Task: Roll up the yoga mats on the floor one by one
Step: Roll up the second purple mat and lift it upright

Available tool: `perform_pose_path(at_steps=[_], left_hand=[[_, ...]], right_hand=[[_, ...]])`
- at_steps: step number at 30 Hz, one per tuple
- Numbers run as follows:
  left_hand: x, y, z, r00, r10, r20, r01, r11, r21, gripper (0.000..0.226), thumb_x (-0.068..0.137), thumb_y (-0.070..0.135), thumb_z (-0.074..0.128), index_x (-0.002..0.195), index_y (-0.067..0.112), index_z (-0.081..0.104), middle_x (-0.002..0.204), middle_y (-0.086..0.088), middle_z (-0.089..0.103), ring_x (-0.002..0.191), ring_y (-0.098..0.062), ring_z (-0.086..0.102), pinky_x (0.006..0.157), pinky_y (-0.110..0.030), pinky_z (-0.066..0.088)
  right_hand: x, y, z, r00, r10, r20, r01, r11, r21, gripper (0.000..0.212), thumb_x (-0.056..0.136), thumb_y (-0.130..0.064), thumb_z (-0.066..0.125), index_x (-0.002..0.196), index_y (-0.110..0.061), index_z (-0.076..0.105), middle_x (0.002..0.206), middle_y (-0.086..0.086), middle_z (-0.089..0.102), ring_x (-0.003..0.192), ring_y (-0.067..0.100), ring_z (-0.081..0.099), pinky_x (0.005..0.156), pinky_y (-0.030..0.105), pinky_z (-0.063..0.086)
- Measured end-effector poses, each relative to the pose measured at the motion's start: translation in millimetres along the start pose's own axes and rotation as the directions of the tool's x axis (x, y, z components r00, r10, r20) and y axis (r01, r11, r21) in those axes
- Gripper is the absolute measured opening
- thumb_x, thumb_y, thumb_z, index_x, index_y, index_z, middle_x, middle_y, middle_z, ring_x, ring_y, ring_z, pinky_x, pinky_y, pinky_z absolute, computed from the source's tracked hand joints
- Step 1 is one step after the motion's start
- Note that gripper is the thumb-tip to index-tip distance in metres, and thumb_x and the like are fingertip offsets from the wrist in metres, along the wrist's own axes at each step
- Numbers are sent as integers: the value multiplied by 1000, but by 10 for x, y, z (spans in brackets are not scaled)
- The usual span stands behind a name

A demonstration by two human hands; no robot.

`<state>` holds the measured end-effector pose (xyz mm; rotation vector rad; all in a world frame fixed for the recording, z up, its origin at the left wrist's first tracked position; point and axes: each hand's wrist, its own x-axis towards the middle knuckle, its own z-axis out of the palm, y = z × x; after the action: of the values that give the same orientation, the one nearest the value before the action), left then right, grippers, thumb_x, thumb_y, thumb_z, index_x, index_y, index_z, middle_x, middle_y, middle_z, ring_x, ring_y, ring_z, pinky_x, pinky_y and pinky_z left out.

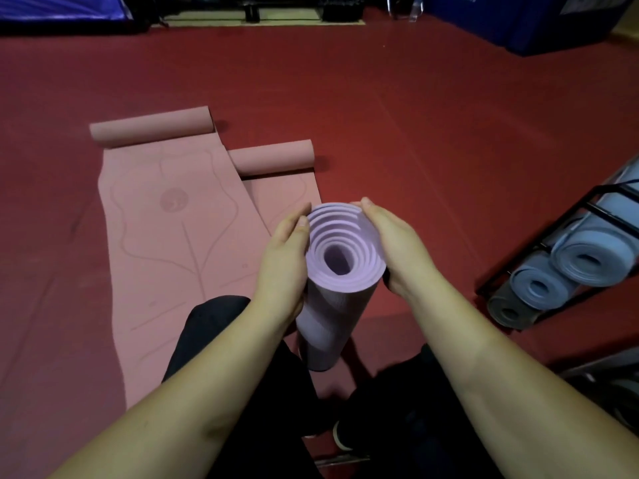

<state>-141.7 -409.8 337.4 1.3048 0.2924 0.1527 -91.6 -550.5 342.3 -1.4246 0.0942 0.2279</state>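
A: Gym room, dark red floor. Rack at right holds rolled blue-grey mats. Blue pads along the far wall.

B: Where's the task item?

A: Lilac mat, fully rolled, standing on end on the floor between the knees. Spiral end faces the camera.

B: Hands?

A: Left hand flat against the roll's left side, fingers together and only gently bent. Right hand cups the right side, fingers wrapped round the back, thumb at the rim. My guess: squeezing from both sides to square the layers and stop it unwinding.

B: Remaining?

A: Two pink mats still down. Large pink mat lies flat, far end curled. Second pink mat partly under it, far end curled too. I'd say one done, two to go.
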Motion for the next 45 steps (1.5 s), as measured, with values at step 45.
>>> perform_pose_path(at_steps=[45], left_hand=[[271,-373,96,988,-156,5,155,986,58,29,101,19,55,129,15,60,118,-4,71,108,-18,68,91,-31,53]], right_hand=[[399,397,-425,999,-18,49,35,925,-379,14,92,-44,65,80,-40,71,84,-29,71,90,-8,64,93,27,49]])
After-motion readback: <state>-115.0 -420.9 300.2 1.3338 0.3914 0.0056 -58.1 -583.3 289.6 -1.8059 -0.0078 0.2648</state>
